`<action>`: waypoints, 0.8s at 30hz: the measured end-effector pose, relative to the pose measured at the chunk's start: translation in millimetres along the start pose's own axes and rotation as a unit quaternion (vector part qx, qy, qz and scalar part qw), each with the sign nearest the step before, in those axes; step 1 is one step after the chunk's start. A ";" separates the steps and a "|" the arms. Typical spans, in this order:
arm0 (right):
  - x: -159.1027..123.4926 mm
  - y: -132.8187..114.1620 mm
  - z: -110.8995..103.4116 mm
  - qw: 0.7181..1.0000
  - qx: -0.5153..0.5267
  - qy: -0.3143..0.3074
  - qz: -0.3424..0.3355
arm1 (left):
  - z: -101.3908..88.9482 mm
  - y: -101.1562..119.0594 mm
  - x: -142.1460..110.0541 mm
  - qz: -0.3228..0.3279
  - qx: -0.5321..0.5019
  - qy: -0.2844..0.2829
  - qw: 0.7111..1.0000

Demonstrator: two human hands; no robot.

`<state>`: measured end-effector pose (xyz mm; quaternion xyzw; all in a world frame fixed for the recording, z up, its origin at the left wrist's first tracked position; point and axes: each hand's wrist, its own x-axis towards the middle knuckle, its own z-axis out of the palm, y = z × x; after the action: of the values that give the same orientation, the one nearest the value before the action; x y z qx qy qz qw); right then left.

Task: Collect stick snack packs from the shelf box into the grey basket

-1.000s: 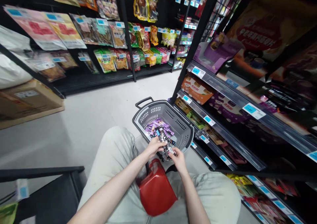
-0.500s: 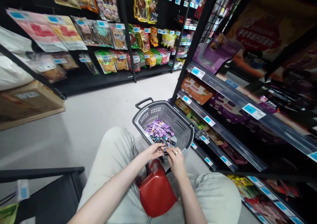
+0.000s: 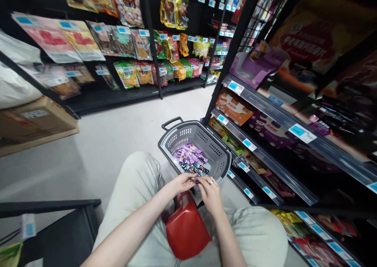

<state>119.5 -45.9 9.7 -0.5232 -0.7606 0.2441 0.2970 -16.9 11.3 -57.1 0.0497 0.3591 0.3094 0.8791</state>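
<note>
My left hand point(image 3: 185, 181) and my right hand point(image 3: 209, 187) meet over the near edge of a grey shopping basket point(image 3: 219, 151). Between their fingertips they pinch a small dark sachet point(image 3: 194, 179), mostly covered by the fingers. A ring shows on the right hand. Inside the basket lie several purple stick sachets point(image 3: 190, 153) and, nearer to me, several black and blue ones point(image 3: 193, 168). A red bag point(image 3: 187, 229) sits between my knees, just below both hands.
On the right stands a black shelf rack point(image 3: 265, 141) with boxes and price tags. Hanging snack bags point(image 3: 126, 74) fill the far shelves. A cardboard box point(image 3: 38, 121) lies at the left, and a low black frame point(image 3: 59, 227) is beside my left leg.
Both hands stay over the basket's near edge. Their fingers have shifted slightly, and the small sachet between them is turned a little. The basket and its sachets look the same.
</note>
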 end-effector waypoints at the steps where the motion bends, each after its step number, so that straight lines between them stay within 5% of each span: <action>1: 0.2 1.5 1.8 0.999 0.028 0.016 0.020 | 1.9 0.8 -1.0 0.010 -0.003 0.004 1.000; 5: 0.7 23.8 16.0 0.966 0.176 0.067 0.176 | 11.3 4.7 -7.5 0.087 -0.009 -0.005 0.996; 8: 0.5 47.4 25.7 0.925 0.275 0.036 0.261 | 16.4 4.0 -10.7 0.111 0.004 -0.041 0.993; 17: -0.5 60.9 30.2 0.880 0.371 -0.013 0.295 | 28.1 3.0 -15.6 0.173 0.075 -0.082 0.979; 24: -2.8 68.2 40.5 0.895 0.362 -0.033 0.260 | 29.6 1.6 -17.2 0.220 0.220 -0.072 0.948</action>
<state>136.0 -28.3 -66.0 -0.5507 -0.4655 0.5879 0.3664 -7.6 6.7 -24.5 0.3414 0.3341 0.4046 0.7798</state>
